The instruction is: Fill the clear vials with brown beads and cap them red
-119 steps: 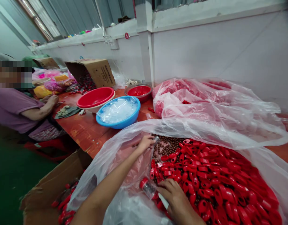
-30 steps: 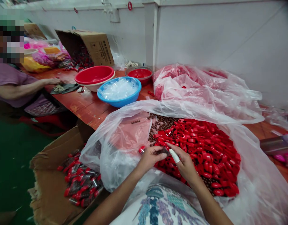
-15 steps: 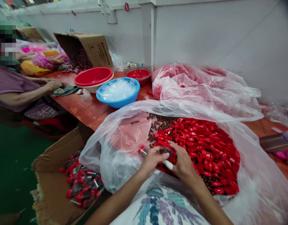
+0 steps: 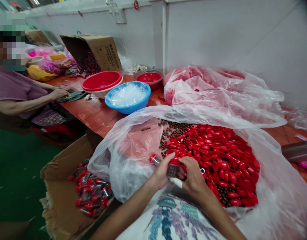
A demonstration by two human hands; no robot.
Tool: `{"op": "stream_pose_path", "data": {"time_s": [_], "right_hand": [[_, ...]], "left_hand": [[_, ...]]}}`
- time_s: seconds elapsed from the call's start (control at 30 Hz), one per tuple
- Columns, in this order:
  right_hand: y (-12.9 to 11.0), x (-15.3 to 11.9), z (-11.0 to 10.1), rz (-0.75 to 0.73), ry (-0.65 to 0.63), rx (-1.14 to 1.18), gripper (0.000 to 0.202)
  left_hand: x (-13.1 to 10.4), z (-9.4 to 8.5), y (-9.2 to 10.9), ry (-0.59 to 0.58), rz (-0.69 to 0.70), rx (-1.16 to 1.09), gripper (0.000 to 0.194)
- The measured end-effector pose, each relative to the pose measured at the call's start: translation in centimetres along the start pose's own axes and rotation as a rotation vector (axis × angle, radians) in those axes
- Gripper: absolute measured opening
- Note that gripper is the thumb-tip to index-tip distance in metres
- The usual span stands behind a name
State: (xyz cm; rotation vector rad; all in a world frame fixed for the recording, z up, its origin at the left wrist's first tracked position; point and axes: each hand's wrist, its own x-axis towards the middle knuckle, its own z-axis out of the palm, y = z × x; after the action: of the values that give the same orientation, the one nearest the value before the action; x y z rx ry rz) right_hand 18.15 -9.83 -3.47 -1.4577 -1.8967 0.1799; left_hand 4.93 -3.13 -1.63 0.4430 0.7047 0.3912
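Note:
Between both hands, a small clear bottle [image 4: 171, 170] of dark beads stands roughly upright with its red cap [image 4: 175, 161] on top. My left hand [image 4: 160, 175] closes on its left side. My right hand [image 4: 194, 173] grips the cap and right side, a white wrap [image 4: 176, 182] on one digit. A second red-capped clear bottle [image 4: 155, 159] is just beyond my left hand; I cannot tell whether that hand touches it. Around them, red plastic caps with loops [image 4: 218, 156] lie heaped with brown beads [image 4: 177, 128] on an opened clear plastic bag [image 4: 128, 180].
Left below, an open cardboard box [image 4: 60, 193] contains several red-capped bottles [image 4: 93, 196]. On the red table [image 4: 101, 115] stand a blue basin [image 4: 128, 108] of clear plastic pieces, a red basin [image 4: 102, 81] and a bagged red heap [image 4: 205, 86]. Another person [image 4: 21, 96] works at far left.
The held bottle has turned from tilted and mostly covered by fingers to upright, with its red cap showing. My left fingers have lifted, and my right fingers have moved to the cap.

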Motion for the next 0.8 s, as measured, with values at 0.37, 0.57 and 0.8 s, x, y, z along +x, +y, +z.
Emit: {"op": "stream_pose_path", "data": {"time_s": [0.37, 0.57, 0.8], "right_hand": [[0.1, 1.1, -0.6, -0.1, -0.075, -0.072, 0.063], [0.0, 1.1, -0.1, -0.123, -0.1, -0.063, 0.061], [-0.9, 1.4, 0.6, 0.014, -0.262, -0.01, 0.062]], "left_hand": [[0.2, 0.5, -1.1, 0.172, 0.094, 0.093, 0.044], [-0.3, -0.2, -1.0, 0.135, 0.16, 0.192, 0.045], [-0.2, -5.6, 5.5, 0.394, 0.505, 0.779, 0.035]]}}
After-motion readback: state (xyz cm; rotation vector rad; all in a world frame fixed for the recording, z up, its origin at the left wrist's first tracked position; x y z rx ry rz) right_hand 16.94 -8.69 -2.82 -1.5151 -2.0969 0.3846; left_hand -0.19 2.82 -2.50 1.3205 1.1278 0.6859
